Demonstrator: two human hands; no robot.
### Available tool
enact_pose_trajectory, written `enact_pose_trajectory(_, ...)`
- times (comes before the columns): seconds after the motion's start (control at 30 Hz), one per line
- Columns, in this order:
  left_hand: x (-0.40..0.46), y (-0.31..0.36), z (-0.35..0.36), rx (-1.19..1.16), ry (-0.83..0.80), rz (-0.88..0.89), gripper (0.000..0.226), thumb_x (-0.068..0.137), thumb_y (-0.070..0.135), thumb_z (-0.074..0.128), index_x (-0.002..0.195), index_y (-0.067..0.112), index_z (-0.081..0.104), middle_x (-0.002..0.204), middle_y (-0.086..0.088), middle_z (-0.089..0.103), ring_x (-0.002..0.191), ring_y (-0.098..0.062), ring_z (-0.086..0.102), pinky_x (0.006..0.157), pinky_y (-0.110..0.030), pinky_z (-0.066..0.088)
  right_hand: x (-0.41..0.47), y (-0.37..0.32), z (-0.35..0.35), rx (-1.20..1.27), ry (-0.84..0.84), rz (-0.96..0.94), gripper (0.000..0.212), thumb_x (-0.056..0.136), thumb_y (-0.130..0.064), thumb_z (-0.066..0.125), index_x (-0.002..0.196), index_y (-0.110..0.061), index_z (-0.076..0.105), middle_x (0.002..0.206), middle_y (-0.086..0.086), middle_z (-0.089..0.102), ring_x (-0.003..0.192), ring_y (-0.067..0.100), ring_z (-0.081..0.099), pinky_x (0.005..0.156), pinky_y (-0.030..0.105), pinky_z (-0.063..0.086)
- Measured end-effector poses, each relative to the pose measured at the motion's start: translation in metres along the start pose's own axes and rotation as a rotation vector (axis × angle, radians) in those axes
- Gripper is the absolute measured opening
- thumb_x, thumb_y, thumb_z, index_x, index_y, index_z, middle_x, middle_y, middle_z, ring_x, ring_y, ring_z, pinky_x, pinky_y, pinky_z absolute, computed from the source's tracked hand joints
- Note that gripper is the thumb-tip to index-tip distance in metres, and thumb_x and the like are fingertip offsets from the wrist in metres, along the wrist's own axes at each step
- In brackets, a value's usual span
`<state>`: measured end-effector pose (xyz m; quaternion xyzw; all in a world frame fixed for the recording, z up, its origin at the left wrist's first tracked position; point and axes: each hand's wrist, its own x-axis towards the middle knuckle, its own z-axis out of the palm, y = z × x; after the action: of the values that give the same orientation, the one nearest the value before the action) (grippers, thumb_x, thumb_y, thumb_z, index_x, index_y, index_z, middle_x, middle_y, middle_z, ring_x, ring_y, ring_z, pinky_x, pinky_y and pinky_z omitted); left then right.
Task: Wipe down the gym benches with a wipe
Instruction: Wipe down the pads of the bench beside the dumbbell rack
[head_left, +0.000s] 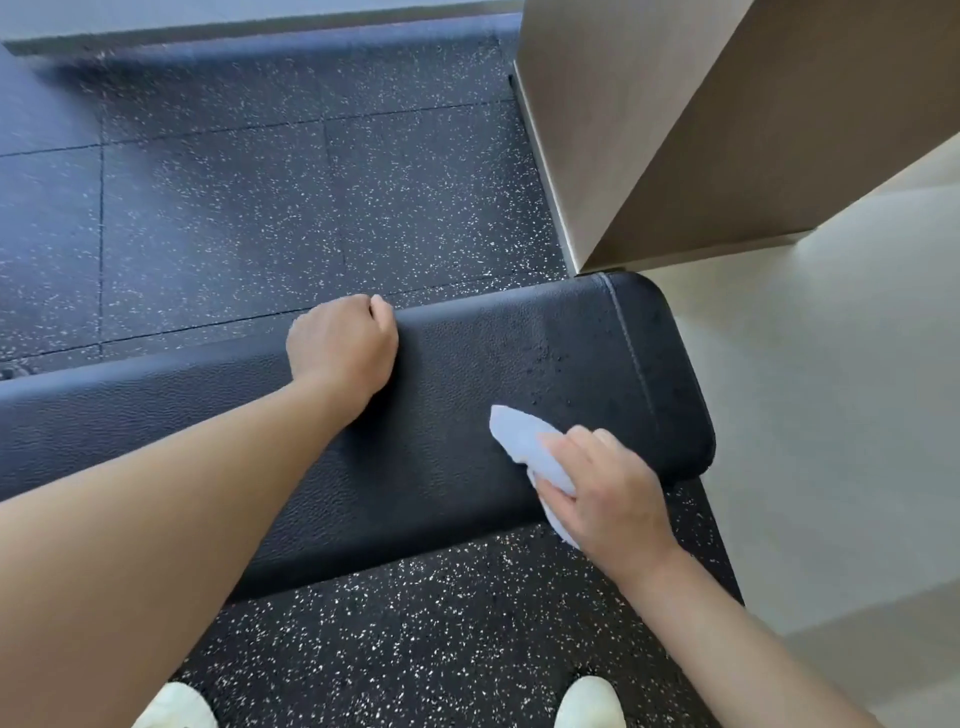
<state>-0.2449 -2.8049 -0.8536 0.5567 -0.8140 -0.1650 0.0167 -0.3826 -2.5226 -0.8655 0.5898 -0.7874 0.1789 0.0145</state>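
A black padded gym bench (457, 415) runs across the view from the left edge to its rounded right end. My right hand (608, 493) presses a pale blue wipe (524, 441) flat on the bench top near the front edge, close to the right end. Small wet droplets show on the pad just beyond the wipe. My left hand (343, 343) is curled over the far edge of the bench, with its fingers wrapped around the pad.
Black speckled rubber flooring (311, 182) lies on both sides of the bench. A beige pillar (649, 130) stands just past the bench's right end. Pale smooth floor (831, 441) lies to the right. My two white shoes (587, 701) show at the bottom.
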Motion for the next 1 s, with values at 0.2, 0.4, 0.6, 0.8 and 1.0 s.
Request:
enact_pose_trajectory(0.2,0.009,0.0,0.019,0.074,0.074,-0.08,0.05,0.1,0.043,0.031,0.062,0.019,0.053,0.055,0.003,0.036,0.063,-0.032,0.044,0.07,-0.039,0.031,0.089,0.032,0.008,0.006,0.134,0.461,0.021,0.095,-0.032,0.058,0.096,-0.011,0.06,0.089,0.005,0.061,0.08,0.033,0.057,0.057,0.035,0.035)
enact_pose_trajectory(0.4,0.012,0.0,0.022,0.097,0.097,-0.101,0.047,0.096,0.041,0.028,0.062,0.018,0.051,0.056,0.003,0.036,0.063,-0.031,0.042,0.069,-0.04,0.033,0.163,-0.057,0.052,0.049,0.127,0.356,0.024,0.087,-0.029,0.073,0.105,-0.015,0.067,0.091,0.003,0.063,0.078,0.027,0.058,0.058,0.037,0.04)
enact_pose_trajectory(0.6,0.014,0.0,0.023,0.121,0.093,-0.072,0.043,0.101,0.033,0.034,0.066,0.015,0.052,0.059,0.01,0.028,0.066,-0.028,0.037,0.071,-0.04,0.031,0.158,-0.064,0.056,0.175,0.132,0.179,0.027,0.085,-0.028,0.074,0.109,-0.016,0.07,0.088,0.002,0.06,0.076,0.027,0.057,0.061,0.041,0.045)
enact_pose_trajectory(0.8,0.014,0.0,0.024,0.11,0.104,-0.018,0.045,0.094,0.036,0.028,0.075,0.015,0.063,0.08,-0.013,0.067,0.073,-0.032,0.049,0.074,-0.043,0.036,0.15,0.066,0.018,-0.01,0.246,0.579,0.019,0.093,-0.032,0.062,0.09,-0.013,0.062,0.087,0.005,0.06,0.079,0.033,0.056,0.058,0.034,0.026)
enact_pose_trajectory(1.0,0.014,0.0,0.022,0.113,0.075,-0.013,0.044,0.094,0.034,0.028,0.081,0.019,0.067,0.085,-0.011,0.07,0.083,-0.037,0.059,0.076,-0.042,0.035,0.226,0.003,0.053,-0.041,-0.046,0.487,0.018,0.096,-0.037,0.058,0.104,-0.025,0.069,0.1,0.0,0.067,0.09,0.026,0.063,0.065,0.034,0.029)
